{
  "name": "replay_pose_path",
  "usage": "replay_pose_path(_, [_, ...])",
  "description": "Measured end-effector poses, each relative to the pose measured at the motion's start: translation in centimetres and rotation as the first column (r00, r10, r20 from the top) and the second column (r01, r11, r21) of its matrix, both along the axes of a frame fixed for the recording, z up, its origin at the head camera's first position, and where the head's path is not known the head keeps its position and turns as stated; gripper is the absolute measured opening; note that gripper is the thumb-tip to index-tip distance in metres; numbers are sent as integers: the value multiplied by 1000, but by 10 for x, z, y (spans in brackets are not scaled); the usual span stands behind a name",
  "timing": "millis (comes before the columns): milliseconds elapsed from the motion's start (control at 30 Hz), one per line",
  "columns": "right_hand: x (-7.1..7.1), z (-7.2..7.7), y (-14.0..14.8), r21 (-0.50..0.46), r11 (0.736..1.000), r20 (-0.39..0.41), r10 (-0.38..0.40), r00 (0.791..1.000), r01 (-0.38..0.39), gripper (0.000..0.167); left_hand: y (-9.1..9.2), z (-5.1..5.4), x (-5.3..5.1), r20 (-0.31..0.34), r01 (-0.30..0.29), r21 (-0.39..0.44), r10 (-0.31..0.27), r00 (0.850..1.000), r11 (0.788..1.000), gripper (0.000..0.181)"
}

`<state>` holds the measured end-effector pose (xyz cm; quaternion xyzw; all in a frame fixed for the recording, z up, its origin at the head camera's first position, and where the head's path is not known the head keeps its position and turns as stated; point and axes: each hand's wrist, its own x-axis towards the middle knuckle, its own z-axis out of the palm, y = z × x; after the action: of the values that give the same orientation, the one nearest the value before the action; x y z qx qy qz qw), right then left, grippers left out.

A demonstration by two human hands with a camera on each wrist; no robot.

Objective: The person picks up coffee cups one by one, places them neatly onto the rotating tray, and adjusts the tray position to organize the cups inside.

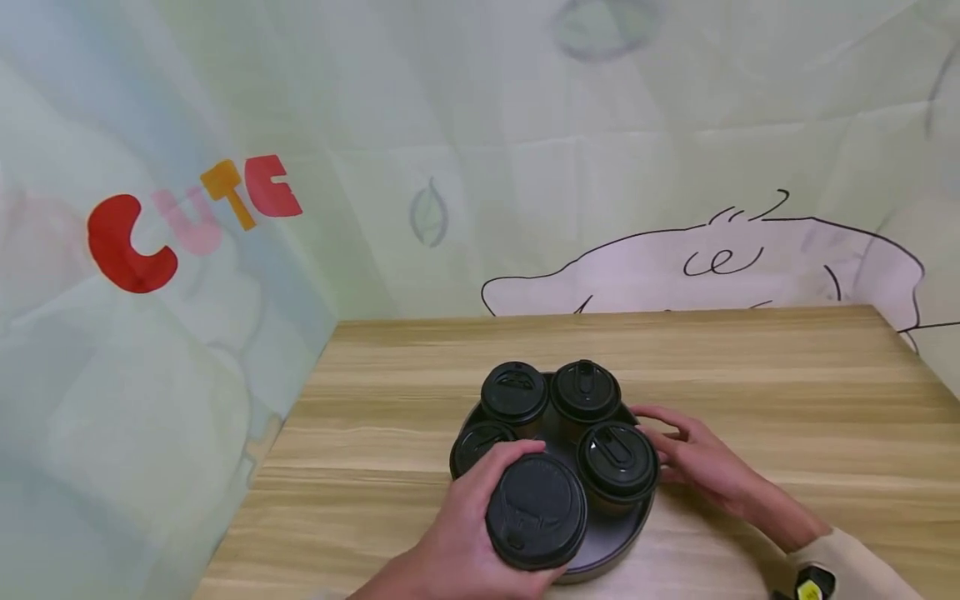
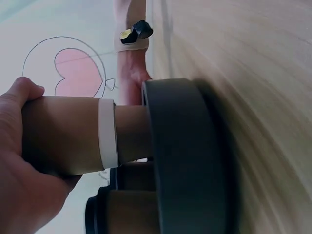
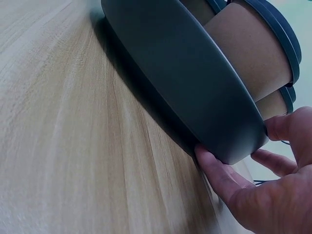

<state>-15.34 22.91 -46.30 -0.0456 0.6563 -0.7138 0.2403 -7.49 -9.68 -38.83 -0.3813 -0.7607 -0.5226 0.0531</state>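
Observation:
My left hand (image 1: 465, 529) grips a brown paper cup with a black lid (image 1: 536, 512), held above the near part of a round dark tray (image 1: 603, 542). In the left wrist view, a white band (image 2: 108, 134) separates the gripped cup body (image 2: 68, 131) from a narrower brown part (image 2: 132, 129) behind the tray's wall; I cannot tell if they are one piece. Several other black-lidded cups (image 1: 513, 392) stand in the tray. At its right side my right hand (image 1: 701, 462) holds the tray, thumb at the rim and a fingertip (image 3: 209, 158) at the bottom edge.
The tray stands on a wood-grain table (image 1: 375, 400). Behind the table hangs a printed cloth (image 1: 450, 100) with cartoon drawings and coloured letters. A beige sleeve (image 1: 847, 567) and a black-and-yellow wrist device (image 1: 813, 583) are on the right arm.

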Motion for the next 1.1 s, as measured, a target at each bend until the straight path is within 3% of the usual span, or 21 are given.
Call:
replay_pose_path(200, [0, 1, -1, 3, 1000, -3, 0, 1000, 0, 62, 8, -11, -3, -97, -27, -36, 23, 995, 999, 102])
replay_pose_path(467, [-1, -1, 0, 12, 1000, 0, -6, 1000, 6, 63, 12, -25, -1, -231, -95, -34, 84, 969, 995, 106])
replay_pose_path(700, [-1, -2, 0, 21, 1000, -4, -8, 1000, 8, 64, 14, -34, 6, -251, -115, -87, 90, 964, 990, 107])
replay_pose_path(833, [0, -1, 0, 20, 1000, -9, -7, 1000, 7, 65, 16, -39, 8, -289, -127, -112, 89, 953, 986, 106])
replay_pose_path(1100, [0, -1, 0, 23, 1000, -11, -8, 1000, 8, 64, 17, -52, 8, -383, -168, -114, 113, 917, 979, 106])
